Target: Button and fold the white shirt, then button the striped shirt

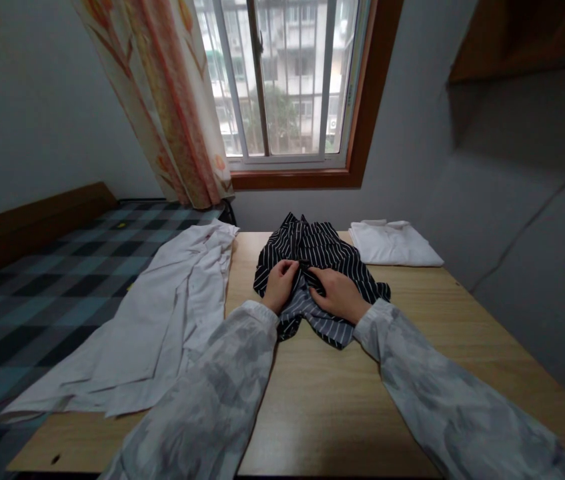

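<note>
A black garment with white stripes [312, 240] lies bunched on the wooden table in front of me. Its greyer inner side shows at the near edge, below an opening. My left hand [280, 283] pinches the cloth at the left of that opening. On the opposite side my right hand [338, 292] grips the fabric, thumb tucked inside the opening and fingers partly hidden by folds. Whether a button or other small fastening sits between the fingers is too small to make out.
White garments [162, 313] are spread along the table's left side, partly over the checked bed [62, 267]. A folded white garment [395, 243] rests at the table's back right. Behind the wooden table [312, 407] are a wall and window [287, 80]; a shelf [527, 40] juts out upper right.
</note>
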Motion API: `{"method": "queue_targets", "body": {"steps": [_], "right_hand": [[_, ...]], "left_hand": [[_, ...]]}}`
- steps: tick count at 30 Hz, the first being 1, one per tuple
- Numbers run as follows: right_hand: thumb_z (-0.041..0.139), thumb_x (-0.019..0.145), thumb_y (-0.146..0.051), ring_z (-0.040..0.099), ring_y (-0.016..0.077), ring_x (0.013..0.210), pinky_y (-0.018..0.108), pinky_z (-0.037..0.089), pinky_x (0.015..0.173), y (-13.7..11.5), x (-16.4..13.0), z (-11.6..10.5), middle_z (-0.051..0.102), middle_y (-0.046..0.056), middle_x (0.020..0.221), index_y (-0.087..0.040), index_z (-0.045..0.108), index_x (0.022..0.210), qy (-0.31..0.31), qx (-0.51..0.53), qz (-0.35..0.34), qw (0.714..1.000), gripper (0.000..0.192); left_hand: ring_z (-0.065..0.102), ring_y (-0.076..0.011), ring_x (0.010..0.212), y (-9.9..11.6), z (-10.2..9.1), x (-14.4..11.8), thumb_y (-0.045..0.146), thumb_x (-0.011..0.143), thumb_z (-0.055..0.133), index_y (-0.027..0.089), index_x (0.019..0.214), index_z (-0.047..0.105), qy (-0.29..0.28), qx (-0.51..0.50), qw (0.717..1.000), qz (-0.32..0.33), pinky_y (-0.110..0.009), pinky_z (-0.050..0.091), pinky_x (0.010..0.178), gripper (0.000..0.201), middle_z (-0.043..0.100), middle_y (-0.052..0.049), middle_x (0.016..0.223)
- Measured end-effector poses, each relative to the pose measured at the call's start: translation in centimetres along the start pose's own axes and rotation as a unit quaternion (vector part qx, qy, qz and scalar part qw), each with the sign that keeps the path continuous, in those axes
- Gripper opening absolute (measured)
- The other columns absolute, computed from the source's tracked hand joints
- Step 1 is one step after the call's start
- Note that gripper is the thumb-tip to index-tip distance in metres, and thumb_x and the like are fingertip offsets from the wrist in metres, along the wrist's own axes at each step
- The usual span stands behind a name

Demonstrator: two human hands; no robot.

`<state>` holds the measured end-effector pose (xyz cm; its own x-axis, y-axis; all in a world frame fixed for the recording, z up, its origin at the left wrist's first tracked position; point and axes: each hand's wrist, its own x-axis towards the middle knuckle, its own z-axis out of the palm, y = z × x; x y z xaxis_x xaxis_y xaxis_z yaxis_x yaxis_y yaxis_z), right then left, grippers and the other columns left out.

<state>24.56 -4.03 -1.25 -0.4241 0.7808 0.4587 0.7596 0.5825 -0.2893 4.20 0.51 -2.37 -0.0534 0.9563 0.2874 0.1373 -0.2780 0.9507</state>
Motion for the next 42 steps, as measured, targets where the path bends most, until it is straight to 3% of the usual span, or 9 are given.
{"method": "queue_targets", "body": {"steps": [7,11,14,17,20,24,29,37,42], "right_hand": [[0.077,0.094,-0.027,0.076,0.0289,0.114,0.040,0.057,0.100,2.8,0.5,-3.6,0.079,0.010,0.131,-0.024,0.073,0.135,-0.091,-0.010,-0.024,0.996,0.041],[0.080,0.088,-0.022,0.075,0.0250,0.092,0.034,0.054,0.079,5.0,0.5,-5.9,0.081,0.005,0.103,-0.026,0.079,0.105,-0.132,-0.020,0.006,0.991,0.018],[0.083,0.084,-0.021,0.071,0.0218,0.077,0.031,0.046,0.066,6.1,0.3,-6.8,0.079,0.003,0.090,-0.026,0.078,0.092,-0.187,-0.017,0.044,0.981,0.011],[0.082,0.085,-0.020,0.066,0.0191,0.069,0.030,0.041,0.062,6.3,0.2,-6.9,0.076,0.001,0.081,-0.026,0.076,0.086,-0.213,0.002,0.062,0.975,0.008],[0.077,0.090,-0.021,0.067,0.0191,0.072,0.030,0.043,0.065,5.8,0.3,-6.0,0.076,0.002,0.084,-0.025,0.075,0.087,-0.195,0.009,0.049,0.980,0.005],[0.072,0.093,-0.019,0.071,0.0222,0.092,0.032,0.051,0.082,5.3,0.4,-4.6,0.077,0.006,0.102,-0.022,0.075,0.098,-0.132,0.019,0.006,0.991,0.007],[0.065,0.098,-0.017,0.071,0.0222,0.106,0.033,0.053,0.095,5.6,-0.1,-2.5,0.075,0.008,0.114,-0.022,0.073,0.105,-0.072,0.040,-0.021,0.996,0.012],[0.048,0.112,-0.030,0.074,0.0246,0.099,0.036,0.053,0.094,5.7,-0.8,-0.9,0.078,0.007,0.107,-0.024,0.065,0.112,0.066,0.107,0.072,0.990,0.018],[0.068,0.103,-0.040,0.070,0.0272,0.107,0.039,0.052,0.100,5.5,-0.8,-1.2,0.076,0.011,0.114,-0.021,0.070,0.117,0.068,0.062,0.001,0.996,0.024]], "left_hand": [[0.072,-0.0249,0.097,0.1,-1.5,1.1,0.050,0.089,0.075,0.018,0.093,0.078,0.036,0.033,0.998,-0.026,-0.038,0.054,0.096,0.032,0.081,-0.008,0.099],[0.073,-0.0273,0.100,1.5,-3.8,1.6,0.055,0.087,0.077,0.020,0.098,0.081,-0.099,0.098,0.990,-0.023,-0.039,0.054,0.095,0.036,0.082,-0.010,0.104],[0.073,-0.0278,0.096,3.0,-6.4,1.9,0.055,0.071,0.091,0.024,0.107,0.081,-0.214,0.202,0.954,0.057,-0.037,0.055,0.088,0.048,0.082,-0.010,0.109],[0.068,-0.0243,0.075,4.1,-8.8,2.3,0.053,0.053,0.101,0.027,0.091,0.080,-0.285,0.298,0.905,0.104,-0.032,0.051,0.069,0.051,0.079,-0.006,0.092],[0.059,-0.0199,0.059,4.4,-9.8,2.5,0.048,0.057,0.097,0.029,0.077,0.075,-0.315,0.328,0.887,0.079,-0.030,0.042,0.057,0.035,0.072,0.000,0.072],[0.058,-0.0195,0.059,3.6,-9.0,1.4,0.043,0.073,0.086,0.027,0.073,0.073,-0.285,0.319,0.900,0.082,-0.030,0.038,0.059,0.020,0.068,0.000,0.068],[0.059,-0.0206,0.068,2.1,-7.0,-0.5,0.050,0.091,0.073,0.023,0.082,0.075,-0.164,0.295,0.932,0.129,-0.031,0.041,0.067,0.028,0.069,-0.003,0.074],[0.042,-0.0155,0.062,2.3,-6.4,-0.7,0.066,0.100,0.059,0.022,0.063,0.054,-0.101,0.178,0.976,0.069,-0.029,0.031,0.061,0.058,0.046,0.003,0.061],[0.039,-0.0153,0.063,2.8,-5.9,-0.9,0.068,0.102,0.053,0.022,0.062,0.045,-0.057,0.150,0.984,0.072,-0.030,0.031,0.062,0.061,0.039,0.003,0.062]]}}
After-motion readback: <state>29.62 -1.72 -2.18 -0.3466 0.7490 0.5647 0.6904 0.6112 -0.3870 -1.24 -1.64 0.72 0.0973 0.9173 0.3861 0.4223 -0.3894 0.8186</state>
